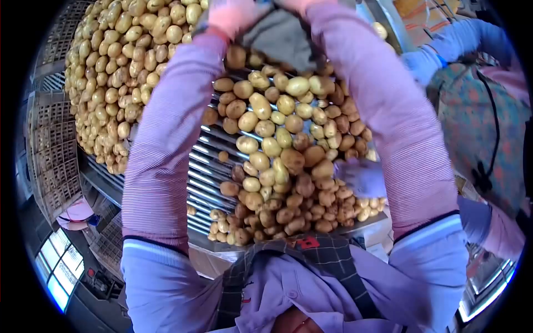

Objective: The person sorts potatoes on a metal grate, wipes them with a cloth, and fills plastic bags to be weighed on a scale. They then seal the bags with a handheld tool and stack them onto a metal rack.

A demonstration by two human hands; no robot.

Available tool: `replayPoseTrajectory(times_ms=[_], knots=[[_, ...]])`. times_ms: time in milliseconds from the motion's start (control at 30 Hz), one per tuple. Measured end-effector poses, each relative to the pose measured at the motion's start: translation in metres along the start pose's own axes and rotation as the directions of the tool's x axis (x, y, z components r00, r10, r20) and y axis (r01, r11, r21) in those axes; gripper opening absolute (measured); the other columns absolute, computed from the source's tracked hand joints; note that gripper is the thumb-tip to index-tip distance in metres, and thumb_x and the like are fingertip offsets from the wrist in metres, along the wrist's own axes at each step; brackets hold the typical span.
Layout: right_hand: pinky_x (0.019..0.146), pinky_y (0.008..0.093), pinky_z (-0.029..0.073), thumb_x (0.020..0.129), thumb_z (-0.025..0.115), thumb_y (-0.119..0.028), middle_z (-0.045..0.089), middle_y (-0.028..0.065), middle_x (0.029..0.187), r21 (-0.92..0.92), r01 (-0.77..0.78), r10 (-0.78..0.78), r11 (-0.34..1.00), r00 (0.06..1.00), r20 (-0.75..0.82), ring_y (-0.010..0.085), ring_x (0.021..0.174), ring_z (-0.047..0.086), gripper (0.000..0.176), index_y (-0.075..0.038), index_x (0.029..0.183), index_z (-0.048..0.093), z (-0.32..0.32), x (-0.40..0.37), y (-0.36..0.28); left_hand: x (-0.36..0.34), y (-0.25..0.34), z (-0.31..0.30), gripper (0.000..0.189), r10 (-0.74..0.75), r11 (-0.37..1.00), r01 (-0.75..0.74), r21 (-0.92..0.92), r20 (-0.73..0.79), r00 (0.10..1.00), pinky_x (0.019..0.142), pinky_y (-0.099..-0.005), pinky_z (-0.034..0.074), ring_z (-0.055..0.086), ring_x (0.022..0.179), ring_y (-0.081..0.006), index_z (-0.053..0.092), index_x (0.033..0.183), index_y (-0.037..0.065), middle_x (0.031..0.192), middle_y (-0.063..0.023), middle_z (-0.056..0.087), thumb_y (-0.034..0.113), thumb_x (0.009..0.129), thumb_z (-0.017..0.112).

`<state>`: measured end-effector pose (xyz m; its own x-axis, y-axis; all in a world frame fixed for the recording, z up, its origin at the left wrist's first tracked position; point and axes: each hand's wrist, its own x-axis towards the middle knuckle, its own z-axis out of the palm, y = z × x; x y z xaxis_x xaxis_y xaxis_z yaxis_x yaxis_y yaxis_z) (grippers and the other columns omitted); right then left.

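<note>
Both my arms, in pink-striped sleeves, stretch forward to the top edge of the view. My left hand (232, 19), in a pink glove, is at a dark grey cloth (280, 40); its fingers are partly cut off and smeared. My right hand (304, 4) is at the cloth's upper right, mostly out of the frame, its fingers hidden. The cloth hangs over yellow-brown potatoes (271, 147), which lie on metal rollers (202, 180) between my arms. Whether either hand grips the cloth cannot be made out.
A large potato heap (114, 72) lies at the left beside woven baskets (53, 150). At the right stands a co-worker in a patterned apron (477, 122). A co-worker's gloved hand (363, 177) touches the potatoes near my right forearm. Another person's sleeve (76, 213) shows lower left.
</note>
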<state>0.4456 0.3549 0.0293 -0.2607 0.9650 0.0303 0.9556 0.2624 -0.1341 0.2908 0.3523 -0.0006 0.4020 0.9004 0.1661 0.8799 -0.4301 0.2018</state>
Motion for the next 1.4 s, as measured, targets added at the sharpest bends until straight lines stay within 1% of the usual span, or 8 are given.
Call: replayPoseTrajectory(times_ms=[433, 500, 700, 900, 1067, 1300, 1333, 1400], knots=[[0.095, 0.0476, 0.04, 0.082, 0.055, -0.044, 0.05, 0.0142, 0.126, 0.21, 0.089, -0.095, 0.974, 0.995, 0.016, 0.0366, 0.116, 0.046, 0.044, -0.023, 0.12, 0.055, 0.063, -0.158, -0.027, -0.168, 0.048, 0.004, 0.061, 0.081, 0.996, -0.081, -0.046, -0.014, 0.997, 0.096, -0.0454, 0.039, 0.046, 0.116, -0.0381, 0.051, 0.126, 0.01, 0.124, -0.0214, 0.052, 0.045, 0.077, 0.061], [0.084, 0.0367, 0.047, 0.086, 0.049, -0.031, 0.066, 0.0145, 0.098, 0.031, 0.075, -0.036, 0.997, 0.756, -0.654, 0.0265, 0.093, 0.063, 0.033, -0.006, 0.096, 0.068, 0.049, -0.134, -0.051, -0.135, 0.047, 0.001, 0.053, 0.082, 0.993, -0.062, 0.1, -0.202, 0.976, 0.087, -0.0432, 0.045, 0.054, 0.103, -0.037, 0.054, 0.123, 0.014, 0.119, -0.0189, 0.055, 0.042, 0.078, 0.06], [0.072, 0.0414, 0.051, 0.084, 0.052, -0.047, 0.06, 0.0131, 0.106, 0.327, 0.176, -0.231, 0.928, 0.963, 0.139, 0.0336, 0.089, 0.061, 0.039, -0.025, 0.116, 0.056, -0.01, -0.278, -0.049, -0.269, 0.063, -0.06, 0.036, -0.096, 0.81, 0.22, -0.544, 0.247, 0.964, 0.084, -0.041, 0.045, 0.056, 0.095, -0.0304, 0.065, 0.108, 0.017, 0.104, -0.015, 0.058, 0.032, 0.076, 0.067], [0.103, 0.0535, 0.027, 0.076, 0.062, -0.044, 0.042, 0.0136, 0.134, 0.229, 0.337, -0.377, 0.913, 0.912, 0.161, 0.0363, 0.125, 0.035, 0.053, -0.021, 0.123, 0.053, 0.011, -0.371, -0.083, -0.34, 0.114, -0.081, 0.066, 0.147, 0.917, -0.068, -0.392, 0.174, 0.974, 0.106, -0.0515, 0.022, 0.027, 0.131, -0.0439, 0.053, 0.127, 0.017, 0.139, -0.0227, 0.035, 0.037, 0.068, 0.072], [0.094, 0.0461, 0.04, 0.074, 0.063, -0.044, 0.054, 0.019, 0.12, 0.089, 0.133, -0.116, 0.987, 0.978, -0.176, 0.0366, 0.112, 0.05, 0.056, -0.014, 0.12, 0.052, 0.065, -0.201, -0.08, -0.19, 0.037, 0.003, 0.039, 0.001, 0.97, -0.033, -0.239, -0.133, 0.991, 0.081, -0.0434, 0.047, 0.058, 0.094, -0.0393, 0.061, 0.114, 0.012, 0.113, -0.0202, 0.058, 0.037, 0.085, 0.056], [0.08, 0.0411, 0.049, 0.069, 0.066, -0.043, 0.062, 0.016, 0.104, 0.369, 0.192, -0.347, 0.909, 0.838, 0.421, 0.0312, 0.093, 0.061, 0.062, -0.013, 0.12, 0.049, -0.033, -0.263, -0.103, -0.263, 0.05, -0.106, 0.039, -0.254, 0.806, 0.495, -0.325, 0.565, 0.785, 0.066, -0.0389, 0.051, 0.065, 0.073, -0.0293, 0.067, 0.089, 0.006, 0.076, -0.0172, 0.065, 0.044, 0.081, 0.058], [0.081, 0.0427, 0.048, 0.065, 0.07, -0.04, 0.059, 0.0169, 0.109, 0.438, 0.41, -0.451, 0.8, 0.892, -0.01, 0.0319, 0.096, 0.059, 0.067, -0.012, 0.122, 0.049, -0.04, -0.318, -0.104, -0.311, 0.06, -0.113, 0.034, -0.205, 0.802, 0.485, -0.349, 0.601, 0.773, 0.065, -0.0349, 0.051, 0.065, 0.073, -0.0262, 0.068, 0.088, 0.007, 0.081, -0.0157, 0.066, 0.039, 0.079, 0.064], [0.092, 0.0433, 0.042, 0.069, 0.067, -0.044, 0.052, 0.0184, 0.12, 0.441, 0.295, -0.498, 0.848, 0.73, 0.468, 0.0356, 0.111, 0.051, 0.066, -0.015, 0.126, 0.049, -0.061, -0.388, -0.115, -0.407, 0.08, -0.122, 0.048, 0.171, 0.839, 0.081, -0.538, 0.401, 0.9, 0.092, -0.0409, 0.042, 0.051, 0.112, -0.0337, 0.061, 0.117, 0.015, 0.118, -0.0199, 0.055, 0.033, 0.073, 0.071]])
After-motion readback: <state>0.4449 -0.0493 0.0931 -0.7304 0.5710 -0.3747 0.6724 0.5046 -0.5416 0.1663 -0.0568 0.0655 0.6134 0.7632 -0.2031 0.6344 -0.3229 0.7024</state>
